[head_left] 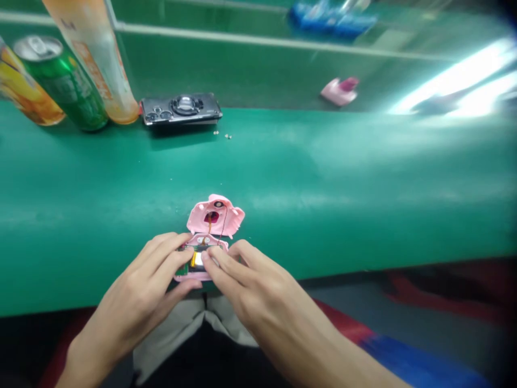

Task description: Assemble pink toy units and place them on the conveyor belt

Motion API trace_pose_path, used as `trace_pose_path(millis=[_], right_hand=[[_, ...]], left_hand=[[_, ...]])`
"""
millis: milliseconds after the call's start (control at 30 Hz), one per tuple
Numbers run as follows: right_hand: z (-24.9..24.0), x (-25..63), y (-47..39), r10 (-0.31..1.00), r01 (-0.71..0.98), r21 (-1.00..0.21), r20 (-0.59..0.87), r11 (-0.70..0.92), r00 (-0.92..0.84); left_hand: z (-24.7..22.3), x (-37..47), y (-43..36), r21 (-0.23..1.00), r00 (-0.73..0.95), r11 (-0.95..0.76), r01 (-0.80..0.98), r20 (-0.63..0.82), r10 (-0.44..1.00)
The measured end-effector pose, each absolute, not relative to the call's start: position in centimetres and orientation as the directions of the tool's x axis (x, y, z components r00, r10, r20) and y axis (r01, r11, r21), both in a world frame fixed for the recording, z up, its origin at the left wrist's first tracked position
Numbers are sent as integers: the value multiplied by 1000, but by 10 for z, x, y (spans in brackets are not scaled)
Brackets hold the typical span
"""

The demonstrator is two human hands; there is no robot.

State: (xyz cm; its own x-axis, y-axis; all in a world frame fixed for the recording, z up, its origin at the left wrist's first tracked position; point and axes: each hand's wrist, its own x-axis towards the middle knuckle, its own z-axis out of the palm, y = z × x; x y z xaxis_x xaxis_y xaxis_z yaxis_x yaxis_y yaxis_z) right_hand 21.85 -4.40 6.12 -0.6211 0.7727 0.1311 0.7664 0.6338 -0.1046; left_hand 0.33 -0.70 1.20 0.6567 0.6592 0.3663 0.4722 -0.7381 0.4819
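A small pink plastic device lies opened at the table's near edge. Its cover half [195, 220] is turned inside up beyond the lower casing half [196, 277]; thin wires and an orange ribbon join the two. Inside the lower half are a green circuit board [183, 269] and a silver battery with yellow tape [198, 259]. My left hand [147, 280] grips the casing's left side, thumb at the near edge, fingers over the board. My right hand [252, 275] is closed at the casing's right side, one digit pressing on the battery. Its fingers hide the casing's right part.
Along the back left stand a yellow-orange container [30, 91], a green can [67, 86] and a tall orange-white bottle [100, 64]. Beside them lies a phone [181, 109], with tiny bits [227, 136] nearby. A pink object [339, 92] and a blue item [331, 20] are farther back.
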Motion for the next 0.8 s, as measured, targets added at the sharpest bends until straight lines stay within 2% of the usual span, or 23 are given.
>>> trace_pose_path(millis=[100, 233, 433, 500, 533, 567, 600, 633, 667, 700, 733, 800], right_hand=[[60, 223, -49, 764, 777, -22, 202, 629, -613], [45, 227, -51, 744, 787, -37, 355, 616, -566], [20, 240, -67, 715, 788, -183, 575, 587, -399], [30, 253, -53, 716, 786, -302, 656, 539, -238], [40, 258, -37, 755, 789, -391, 641, 475, -137], [51, 262, -16, 828, 785, -485, 557, 386, -63], [64, 262, 10, 918, 794, -559, 396, 239, 3], [77, 259, 38, 988, 800, -588, 152, 120, -36], [88, 252, 66, 971, 825, -563, -166, 50, -172], [97, 242, 92, 837, 879, -476, -468, 33, -284], [104, 230, 113, 735, 918, -393, -604, 60, -307], [111, 205, 140, 750, 892, -419, -531, 172, -394]], left_hand=[[13, 2, -8, 439, 678, -763, 475, 369, 635], [17, 5, -8, 386, 712, -787, 482, 351, 608], [19, 4, -7, 384, 690, -787, 482, 387, 611], [17, 4, -9, 380, 689, -783, 491, 381, 617], [15, 4, -11, 367, 685, -782, 504, 383, 620], [14, 4, -12, 344, 680, -781, 521, 385, 624], [13, 5, -14, 317, 672, -778, 543, 392, 628], [12, 5, -16, 289, 663, -773, 565, 399, 634], [11, 6, -18, 262, 652, -767, 586, 409, 638], [11, 7, -19, 242, 641, -758, 606, 416, 645], [11, 8, -20, 228, 632, -749, 622, 418, 652], [10, 9, -22, 213, 616, -732, 647, 419, 667]])
